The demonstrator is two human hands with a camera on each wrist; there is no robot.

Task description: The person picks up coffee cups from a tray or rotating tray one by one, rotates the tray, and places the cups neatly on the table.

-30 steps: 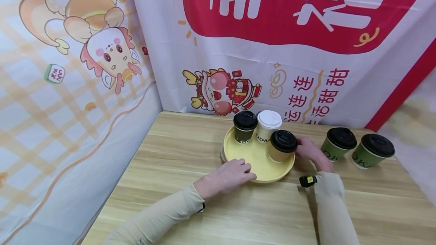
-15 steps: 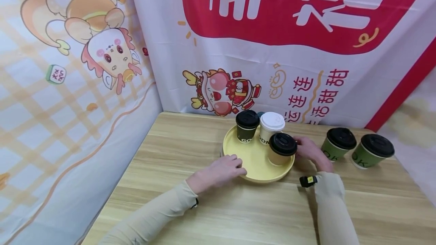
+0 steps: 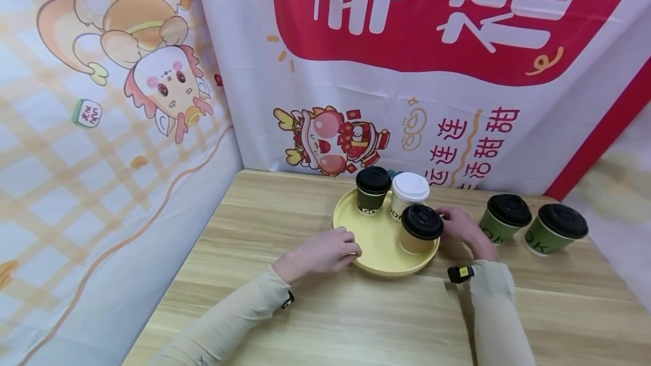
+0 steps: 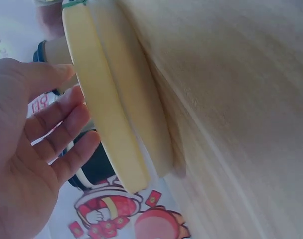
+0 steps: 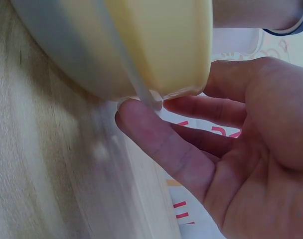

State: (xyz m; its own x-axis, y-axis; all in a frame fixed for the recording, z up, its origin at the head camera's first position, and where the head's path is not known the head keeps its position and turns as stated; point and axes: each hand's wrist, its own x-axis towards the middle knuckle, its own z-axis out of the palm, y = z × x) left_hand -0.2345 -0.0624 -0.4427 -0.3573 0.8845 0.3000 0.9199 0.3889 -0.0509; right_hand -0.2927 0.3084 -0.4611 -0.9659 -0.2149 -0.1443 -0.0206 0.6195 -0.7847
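A round pale-yellow turntable [image 3: 376, 250] bears three lidded paper cups: a dark green one [image 3: 370, 203] with a black lid, a cream one [image 3: 409, 188] with a white lid, and a tan one [image 3: 416, 242] with a black lid. My left hand [image 3: 330, 248] is at its front-left rim; the left wrist view has thumb and loosely bent fingertips right at the upper edge [image 4: 104, 104]. At the right side, my right hand [image 3: 458, 229] touches the turntable; its fingertips [image 5: 136, 114] meet the seam between upper plate and base in the right wrist view.
Two green paper cups with black lids, one nearer [image 3: 500, 222] and one farther right [image 3: 546, 233], stand right of my right hand. A bit of something teal [image 3: 392, 174] shows behind the white lid. Printed cloth [image 3: 330, 78] hangs along the wooden table's [image 3: 244, 236] back and left edges.
The turntable has turned clockwise, carrying its cups: the dark green and cream cups moved right, the tan one nearer me. My left hand slid left along the rim. The right hand stayed.
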